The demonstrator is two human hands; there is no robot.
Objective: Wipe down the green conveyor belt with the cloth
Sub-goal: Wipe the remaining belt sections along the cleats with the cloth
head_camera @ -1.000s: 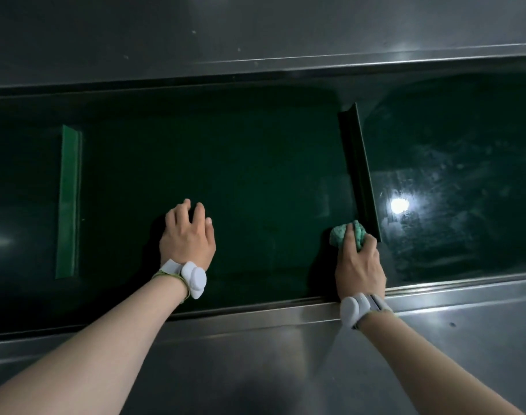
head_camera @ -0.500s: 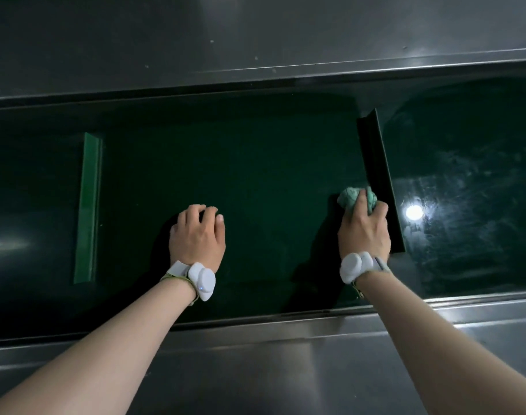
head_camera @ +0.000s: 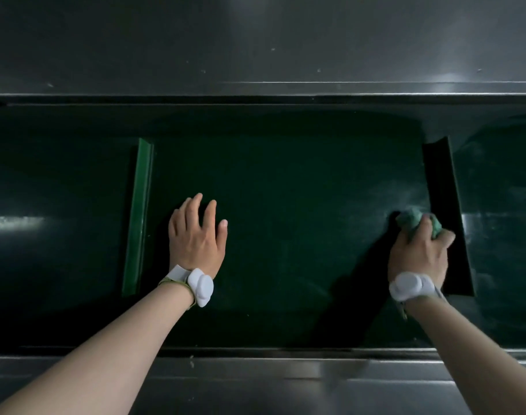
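Note:
The dark green conveyor belt [head_camera: 300, 205] runs left to right between steel rails. My right hand [head_camera: 417, 253] grips a crumpled teal cloth [head_camera: 411, 220] and presses it onto the belt, right against the left face of a raised dark cleat [head_camera: 444, 211]. My left hand [head_camera: 195, 235] lies flat on the belt with fingers spread, just right of a lighter green cleat [head_camera: 139, 217]. Both wrists wear white bands.
A steel rail [head_camera: 285, 375] borders the belt on the near side and a steel wall [head_camera: 255, 49] rises on the far side. Beyond the right cleat the belt [head_camera: 501, 211] looks smeared and glossy with light reflections.
My right hand has carried the cloth farther up along the right cleat, away from the near rail. My left fingers have straightened and spread. The view has shifted, so both cleats sit farther right.

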